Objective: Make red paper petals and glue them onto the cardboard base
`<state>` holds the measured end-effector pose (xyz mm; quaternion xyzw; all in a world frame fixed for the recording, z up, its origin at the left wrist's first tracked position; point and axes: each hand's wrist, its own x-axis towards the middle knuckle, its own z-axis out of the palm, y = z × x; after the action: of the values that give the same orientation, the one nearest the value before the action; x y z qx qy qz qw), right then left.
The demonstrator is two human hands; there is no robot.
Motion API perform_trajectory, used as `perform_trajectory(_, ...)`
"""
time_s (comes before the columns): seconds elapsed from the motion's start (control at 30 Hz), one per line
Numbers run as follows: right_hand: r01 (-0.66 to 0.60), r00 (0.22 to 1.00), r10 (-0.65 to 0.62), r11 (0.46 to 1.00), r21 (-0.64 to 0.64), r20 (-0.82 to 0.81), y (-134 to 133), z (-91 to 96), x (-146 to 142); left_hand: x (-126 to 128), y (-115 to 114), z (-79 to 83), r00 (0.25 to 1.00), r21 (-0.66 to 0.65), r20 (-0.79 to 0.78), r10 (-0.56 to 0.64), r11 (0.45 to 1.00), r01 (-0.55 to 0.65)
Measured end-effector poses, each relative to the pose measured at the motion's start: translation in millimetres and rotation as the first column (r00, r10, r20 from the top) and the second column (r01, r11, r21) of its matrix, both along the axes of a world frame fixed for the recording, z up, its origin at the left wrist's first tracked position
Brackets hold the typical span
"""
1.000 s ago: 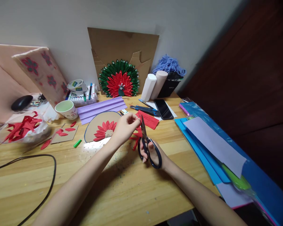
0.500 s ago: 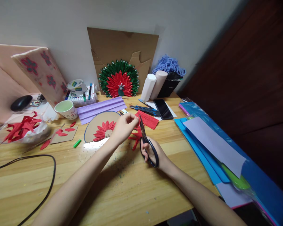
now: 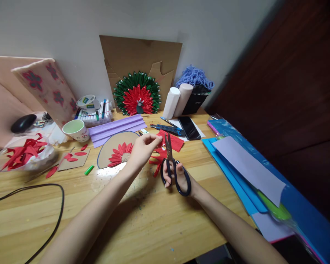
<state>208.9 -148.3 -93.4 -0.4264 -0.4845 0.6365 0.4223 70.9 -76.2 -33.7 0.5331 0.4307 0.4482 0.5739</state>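
My right hand grips black-handled scissors, blades pointing up and slightly apart. To their left my left hand pinches thumb and fingertips together; whatever lies between them is too small to make out. Red paper scraps lie on the table under the hands, and a folded red crepe paper piece sits just behind the scissors. Partly covered by my left hand and forearm is a rounded cardboard piece edged in blue, with red petals fanned on it.
Farther left are a cardboard scrap with red petals, a green cap, a paper cup and a bowl of red strips. A petal peacock leans at the back. A phone and coloured sheets lie right.
The scissors have swung slightly away from my left fingertips, and their blades and handles have parted. My left hand keeps its pinch in nearly the same place.
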Motion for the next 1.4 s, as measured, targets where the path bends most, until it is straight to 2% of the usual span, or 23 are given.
perform_trajectory(0.17, -0.014, 0.999, 0.012, 0.999, 0.038, 0.036, -3.8, -2.0, -4.6, 6.4, -4.8, -5.1, 0.998, -0.014, 0.042, 0.054, 0.998, -0.053)
perform_trajectory(0.43, 0.018, 0.999, -0.017, 0.999, 0.033, -0.030, -3.8, -9.9, -4.4, 11.7, -12.7, -6.4, 0.986, -0.016, 0.074, 0.146, 0.989, -0.145)
perform_trajectory(1.0, 0.022, 0.998, -0.020, 0.999, 0.029, -0.063, -3.0, -11.4, -6.6, 13.9, -15.3, -3.8, 0.982, -0.030, 0.067, 0.179, 0.984, -0.177)
perform_trajectory(1.13, 0.035, 0.994, -0.034, 0.999, 0.006, -0.103, -1.4, -6.3, -9.0, 13.5, -15.6, -3.2, 0.982, -0.038, 0.066, 0.175, 0.984, -0.172)
perform_trajectory(1.27, 0.037, 0.987, -0.049, 0.996, -0.083, -0.152, 0.3, 2.8, -12.2, 12.4, -14.6, -2.1, 0.984, -0.038, 0.046, 0.170, 0.985, -0.168)
perform_trajectory(1.4, 0.071, 0.993, -0.078, 0.995, -0.075, -0.090, -0.9, 9.3, -12.8, 11.7, -14.1, 0.6, 0.985, -0.055, 0.043, 0.169, 0.984, -0.167)
